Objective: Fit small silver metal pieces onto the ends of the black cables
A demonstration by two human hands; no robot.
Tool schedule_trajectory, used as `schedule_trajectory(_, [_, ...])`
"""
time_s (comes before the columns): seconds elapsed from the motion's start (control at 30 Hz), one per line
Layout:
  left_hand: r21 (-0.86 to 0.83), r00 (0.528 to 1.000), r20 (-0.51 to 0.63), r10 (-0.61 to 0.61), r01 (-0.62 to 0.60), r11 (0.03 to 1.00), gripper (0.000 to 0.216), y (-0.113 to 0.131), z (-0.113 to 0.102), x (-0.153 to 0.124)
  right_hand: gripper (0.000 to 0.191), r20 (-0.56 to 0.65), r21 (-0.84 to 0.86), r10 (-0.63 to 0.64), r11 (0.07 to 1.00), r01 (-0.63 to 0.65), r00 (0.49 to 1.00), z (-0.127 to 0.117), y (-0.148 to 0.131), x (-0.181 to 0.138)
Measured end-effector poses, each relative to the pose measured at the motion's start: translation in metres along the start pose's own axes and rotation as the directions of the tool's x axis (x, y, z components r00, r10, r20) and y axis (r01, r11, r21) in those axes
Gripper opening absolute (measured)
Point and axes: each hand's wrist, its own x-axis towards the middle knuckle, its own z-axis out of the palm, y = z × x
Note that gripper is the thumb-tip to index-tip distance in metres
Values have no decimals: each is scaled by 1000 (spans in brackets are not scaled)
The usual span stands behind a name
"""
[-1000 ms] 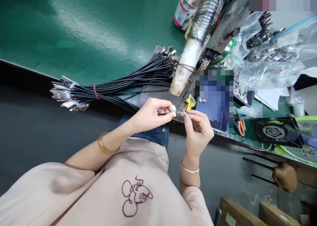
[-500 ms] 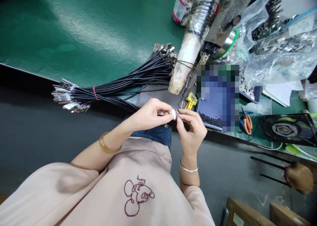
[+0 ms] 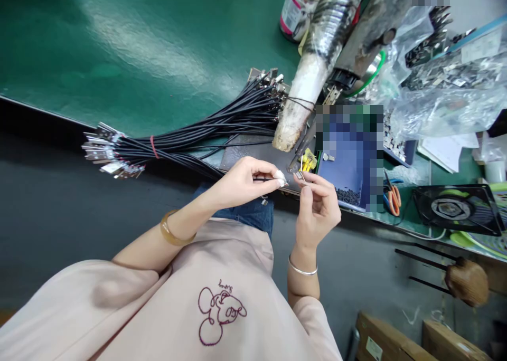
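My left hand (image 3: pixel 247 184), a white covering on its fingertip, pinches the end of a black cable (image 3: pixel 259 179) near the bench edge. Wire tips poke out past its fingers. Just to the right, my right hand (image 3: pixel 319 208) holds a small metal connector piece (image 3: pixel 300 176) between thumb and fingers. A short gap separates the two hands. Behind them lies a bundle of black cables (image 3: pixel 206 122) with metal connectors at both ends, tied by a red band (image 3: pixel 153 146). A loose connector end (image 3: pixel 264 200) hangs below the left hand, over the jeans.
A wrapped duct with a white nozzle (image 3: pixel 299 94) leans above the hands. To the right stand a blue tray (image 3: pixel 344 150) with small black pieces, a yellow tool (image 3: pixel 308 161), orange-handled pliers (image 3: pixel 393 198) and a black fan (image 3: pixel 455 209). Plastic bags (image 3: pixel 443 94) of metal parts lie behind.
My right hand has moved right, away from my left hand, with the metal connector piece. My left hand stays nearly in place. The view has shifted slightly.
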Motion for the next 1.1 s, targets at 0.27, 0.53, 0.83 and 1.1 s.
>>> schedule_trajectory(0.27, [-60,994,-98,-41,35,998,16,-7,9,1,16,-2,-159,-270,951,266,963,4,-2,-5])
schedule_trajectory(0.53, [-97,985,-168,-49,33,995,11,-7,15,0,8,-46,-82,-148,986,144,988,9,5,-5])
schedule_trajectory(0.83, [-57,978,-206,-32,21,998,20,-6,16,3,16,40,-260,-347,902,345,937,11,12,-2])
schedule_trajectory(1.1, [-48,968,-250,-29,18,999,18,-7,19,5,19,79,-345,-430,834,430,899,11,9,3])
